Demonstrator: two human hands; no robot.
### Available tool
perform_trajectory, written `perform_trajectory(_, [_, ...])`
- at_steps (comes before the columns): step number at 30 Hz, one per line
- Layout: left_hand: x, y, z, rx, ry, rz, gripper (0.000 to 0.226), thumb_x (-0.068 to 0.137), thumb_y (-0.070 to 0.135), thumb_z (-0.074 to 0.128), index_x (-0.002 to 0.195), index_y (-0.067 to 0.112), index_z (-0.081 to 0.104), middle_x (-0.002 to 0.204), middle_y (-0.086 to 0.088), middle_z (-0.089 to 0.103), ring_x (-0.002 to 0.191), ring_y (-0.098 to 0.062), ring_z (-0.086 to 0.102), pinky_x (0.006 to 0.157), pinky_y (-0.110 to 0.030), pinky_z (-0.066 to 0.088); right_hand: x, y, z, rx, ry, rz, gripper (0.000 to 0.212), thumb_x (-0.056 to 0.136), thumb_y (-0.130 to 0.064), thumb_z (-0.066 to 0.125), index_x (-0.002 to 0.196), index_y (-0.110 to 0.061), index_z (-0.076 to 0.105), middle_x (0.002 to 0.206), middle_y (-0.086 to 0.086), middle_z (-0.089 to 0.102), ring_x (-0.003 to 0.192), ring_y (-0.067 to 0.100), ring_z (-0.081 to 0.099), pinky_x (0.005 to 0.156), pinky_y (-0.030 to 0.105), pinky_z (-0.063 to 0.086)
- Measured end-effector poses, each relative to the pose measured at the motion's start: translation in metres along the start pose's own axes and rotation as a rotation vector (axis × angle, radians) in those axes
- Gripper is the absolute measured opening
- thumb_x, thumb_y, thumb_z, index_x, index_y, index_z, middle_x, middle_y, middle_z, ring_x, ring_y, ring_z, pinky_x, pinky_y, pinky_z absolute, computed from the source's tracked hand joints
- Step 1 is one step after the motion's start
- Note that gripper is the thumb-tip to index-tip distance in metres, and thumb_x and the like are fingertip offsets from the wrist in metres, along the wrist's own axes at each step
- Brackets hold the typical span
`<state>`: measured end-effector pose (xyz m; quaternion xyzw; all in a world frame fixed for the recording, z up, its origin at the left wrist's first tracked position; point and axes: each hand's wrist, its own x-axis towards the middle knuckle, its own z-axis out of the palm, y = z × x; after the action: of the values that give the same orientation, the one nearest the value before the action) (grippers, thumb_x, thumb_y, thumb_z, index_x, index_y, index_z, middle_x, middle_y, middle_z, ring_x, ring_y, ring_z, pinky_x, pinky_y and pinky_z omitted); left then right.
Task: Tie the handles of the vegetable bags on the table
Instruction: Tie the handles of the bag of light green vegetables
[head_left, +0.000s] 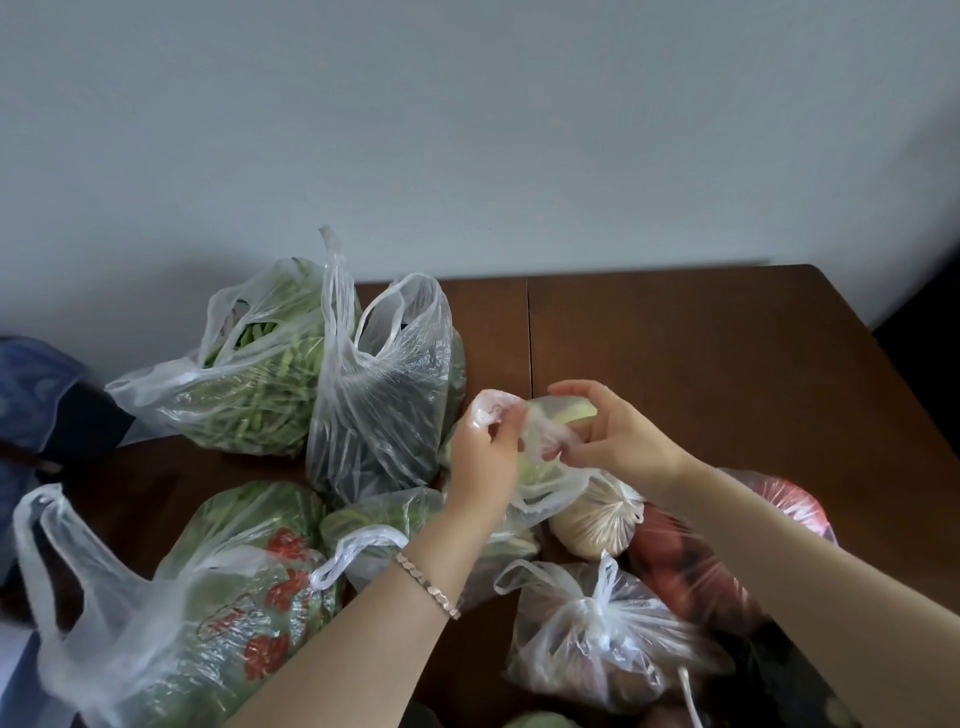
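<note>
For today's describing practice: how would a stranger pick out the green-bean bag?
Find the brown table against the pale wall. At its far left stands the green-bean bag. Unlike the darker bag beside it, it bulges with long pale-green pods.

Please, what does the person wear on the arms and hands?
Both forearms are bare, no sleeve shows. The left hand has a thin bracelet of small rose-gold links at its wrist. The right hand wears nothing: no glove, ring or watch shows.

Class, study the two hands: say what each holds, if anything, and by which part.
The left hand grips one handle of the clear bag holding a pale green vegetable; the right hand pinches its other handle.
</note>
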<state>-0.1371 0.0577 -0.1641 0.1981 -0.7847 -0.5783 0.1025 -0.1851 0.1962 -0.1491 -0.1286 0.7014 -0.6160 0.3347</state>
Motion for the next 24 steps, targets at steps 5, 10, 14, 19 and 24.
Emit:
perform_trajectory(5, [0.006, 0.013, 0.010, -0.150, -0.062, -0.550, 0.029, 0.094, 0.030, 0.051, 0.069, 0.017, 0.056, 0.059, 0.003, 0.056, 0.053, -0.012, 0.051, 0.051, -0.019, 0.039, 0.000, 0.008, 0.011, -0.240, 0.292, -0.188, 0.029, 0.075, 0.005, 0.070, 0.084, -0.022, 0.067, 0.068, -0.012, 0.065, 0.062, -0.005, 0.059, 0.067, 0.008, 0.046])
perform_trajectory(10, [0.008, 0.006, 0.006, -0.310, -0.052, -0.572, 0.022, 0.093, 0.022, 0.054, 0.073, 0.013, 0.056, 0.034, 0.010, 0.048, 0.052, -0.009, 0.047, 0.044, -0.018, 0.031, -0.001, 0.022, 0.008, -0.478, 0.395, -0.341, 0.008, 0.076, -0.006, 0.072, 0.084, -0.007, 0.073, 0.073, -0.007, 0.062, 0.076, 0.002, 0.058, 0.074, 0.003, 0.041])
perform_trajectory(14, [0.008, 0.000, 0.002, -0.408, -0.080, -0.585, 0.023, 0.094, 0.015, 0.051, 0.071, 0.012, 0.052, 0.032, 0.007, 0.043, 0.051, -0.009, 0.043, 0.034, -0.014, 0.029, -0.001, 0.024, 0.008, -0.645, 0.288, -0.363, 0.016, 0.088, -0.020, 0.060, 0.088, -0.005, 0.062, 0.090, -0.001, 0.056, 0.081, 0.010, 0.051, 0.074, 0.003, 0.035])
perform_trajectory(19, [0.006, 0.004, 0.002, -0.351, -0.177, -0.594, 0.026, 0.097, 0.018, 0.047, 0.074, 0.010, 0.056, 0.059, -0.002, 0.053, 0.048, -0.009, 0.043, 0.034, -0.015, 0.027, -0.008, 0.018, 0.013, -0.566, 0.320, -0.544, 0.021, 0.091, -0.026, 0.048, 0.074, -0.015, 0.052, 0.091, -0.005, 0.054, 0.093, 0.003, 0.043, 0.083, 0.005, 0.031])
perform_trajectory(24, [0.010, -0.008, -0.002, -0.030, -0.051, -0.478, 0.037, 0.093, 0.017, 0.046, 0.057, 0.011, 0.049, 0.054, -0.003, 0.047, 0.051, -0.016, 0.042, 0.047, -0.023, 0.033, -0.016, 0.005, 0.025, -0.302, 0.311, -0.505, 0.021, 0.090, -0.021, 0.047, 0.070, -0.019, 0.052, 0.069, -0.014, 0.053, 0.074, 0.002, 0.048, 0.072, 0.012, 0.037])
